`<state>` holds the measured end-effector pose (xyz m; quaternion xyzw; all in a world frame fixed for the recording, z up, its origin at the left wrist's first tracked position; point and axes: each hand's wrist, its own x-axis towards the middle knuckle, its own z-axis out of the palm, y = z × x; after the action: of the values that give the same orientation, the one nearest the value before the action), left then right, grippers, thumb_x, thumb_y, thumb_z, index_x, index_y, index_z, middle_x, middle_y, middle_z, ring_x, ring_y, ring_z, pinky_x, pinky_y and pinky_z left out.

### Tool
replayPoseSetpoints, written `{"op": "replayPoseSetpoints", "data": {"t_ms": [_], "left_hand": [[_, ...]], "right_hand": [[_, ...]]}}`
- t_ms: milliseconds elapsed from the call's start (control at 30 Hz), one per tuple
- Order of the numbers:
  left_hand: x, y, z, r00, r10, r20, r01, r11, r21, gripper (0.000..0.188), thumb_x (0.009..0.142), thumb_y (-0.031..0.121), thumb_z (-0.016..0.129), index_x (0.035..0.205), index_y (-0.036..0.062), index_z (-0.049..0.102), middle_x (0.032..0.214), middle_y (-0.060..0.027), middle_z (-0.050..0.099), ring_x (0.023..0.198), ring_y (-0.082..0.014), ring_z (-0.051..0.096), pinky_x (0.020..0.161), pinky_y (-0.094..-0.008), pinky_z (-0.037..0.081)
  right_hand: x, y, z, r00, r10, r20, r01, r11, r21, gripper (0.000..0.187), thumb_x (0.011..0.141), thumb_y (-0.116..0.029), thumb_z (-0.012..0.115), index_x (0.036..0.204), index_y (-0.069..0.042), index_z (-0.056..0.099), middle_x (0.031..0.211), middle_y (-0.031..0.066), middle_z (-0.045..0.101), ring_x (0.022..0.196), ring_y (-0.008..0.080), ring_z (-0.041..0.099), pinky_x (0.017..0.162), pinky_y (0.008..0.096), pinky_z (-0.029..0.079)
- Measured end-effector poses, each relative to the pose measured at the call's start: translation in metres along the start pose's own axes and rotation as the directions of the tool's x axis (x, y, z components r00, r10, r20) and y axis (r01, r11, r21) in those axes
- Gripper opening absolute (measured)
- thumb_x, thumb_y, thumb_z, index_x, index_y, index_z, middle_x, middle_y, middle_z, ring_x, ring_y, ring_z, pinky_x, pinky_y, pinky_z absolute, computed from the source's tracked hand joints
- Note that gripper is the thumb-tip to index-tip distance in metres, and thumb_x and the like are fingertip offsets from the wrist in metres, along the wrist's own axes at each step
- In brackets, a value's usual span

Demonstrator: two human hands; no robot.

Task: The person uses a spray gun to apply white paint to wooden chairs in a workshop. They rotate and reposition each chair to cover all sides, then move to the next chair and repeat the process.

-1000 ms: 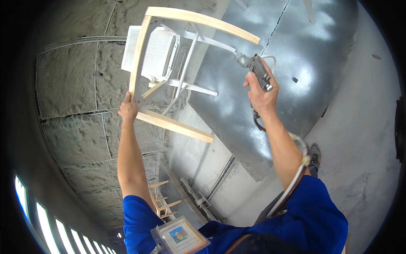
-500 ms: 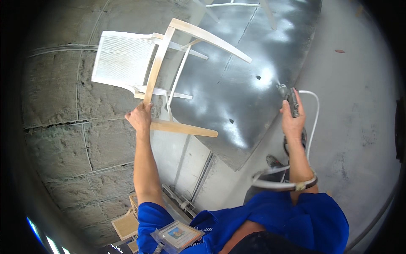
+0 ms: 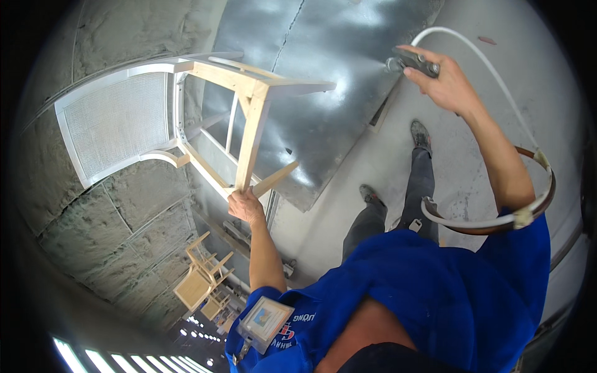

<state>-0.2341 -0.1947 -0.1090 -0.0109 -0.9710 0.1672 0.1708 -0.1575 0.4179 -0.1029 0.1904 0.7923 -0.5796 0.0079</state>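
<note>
A chair frame [image 3: 254, 133], partly white and partly bare wood, is tilted on its side left of centre, its legs pointing right. Its woven backrest [image 3: 119, 121] faces me at the left. My left hand [image 3: 247, 205] is closed around the near end of a bare wooden seat rail. In my right hand [image 3: 441, 78] is a metal spray gun [image 3: 413, 61], held with its nozzle toward the chair. A faint mist shows before the nozzle. From the gun a white hose [image 3: 491, 65] arcs over to loops around my right upper arm.
A dark grey metal sheet [image 3: 336, 133] with whitish overspray lies beneath the chair's legs. A wall with rough, paint-caked panels [image 3: 134, 221] stands at the left. Several unpainted chairs [image 3: 196, 287] are at lower left. My shoes [image 3: 421, 133] stand on the grey floor beside the sheet.
The chair has been turned so its seat frame and woven back show more. My right hand has moved up with the spray gun. A white chair at the top has left the view.
</note>
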Motion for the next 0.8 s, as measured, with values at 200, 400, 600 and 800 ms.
{"op": "replayPoseSetpoints", "data": {"t_ms": [200,400,600,800], "left_hand": [[0.016,-0.006,0.001,0.955,-0.2,0.22,0.177,0.977,0.117,0.034,0.085,0.039,0.082,0.105,0.013,0.073,0.105,-0.0103,0.074,0.095,-0.0373,0.071,0.081,-0.0512,0.048],[-0.047,0.065,-0.044,0.95,-0.095,0.298,0.107,0.994,-0.027,0.044,0.089,0.035,0.08,0.125,0.0106,0.073,0.105,-0.0167,0.077,0.086,-0.0387,0.073,0.081,-0.0487,0.055],[-0.091,0.27,-0.089,0.673,0.433,0.599,0.409,0.458,-0.79,0.113,0.081,0.011,0.088,0.168,0.0126,0.015,0.168,-0.0131,0.036,0.146,-0.0319,0.047,0.112,-0.0463,0.045],[-0.061,0.365,-0.093,0.071,0.887,0.456,0.587,0.333,-0.738,0.068,0.09,0.008,0.074,0.151,0.0115,0.045,0.141,-0.0151,0.061,0.133,-0.0278,0.055,0.111,-0.0423,0.044]], "right_hand": [[0.06,0.034,-0.018,0.956,0.105,0.275,-0.2,0.917,0.346,0.045,0.098,-0.029,0.069,0.141,-0.017,0.067,0.074,-0.003,0.06,0.063,0.0047,0.058,0.044,0.0217,0.035],[0.134,-0.014,0.033,0.922,-0.233,0.309,0.094,0.909,0.407,0.05,0.093,-0.032,0.073,0.141,-0.02,0.066,0.086,0.0011,0.068,0.066,0.0102,0.063,0.055,0.028,0.047],[0.242,-0.118,0.145,0.877,-0.428,0.217,0.425,0.903,0.06,0.047,0.093,-0.028,0.068,0.14,-0.023,0.067,0.113,0.0153,0.076,0.107,0.0319,0.071,0.096,0.0426,0.058],[0.277,-0.148,0.175,0.635,-0.754,-0.168,0.772,0.628,0.098,0.045,0.098,-0.036,0.068,0.142,-0.03,0.066,0.089,0.0111,0.075,0.078,0.0204,0.071,0.075,0.0387,0.061]]}}
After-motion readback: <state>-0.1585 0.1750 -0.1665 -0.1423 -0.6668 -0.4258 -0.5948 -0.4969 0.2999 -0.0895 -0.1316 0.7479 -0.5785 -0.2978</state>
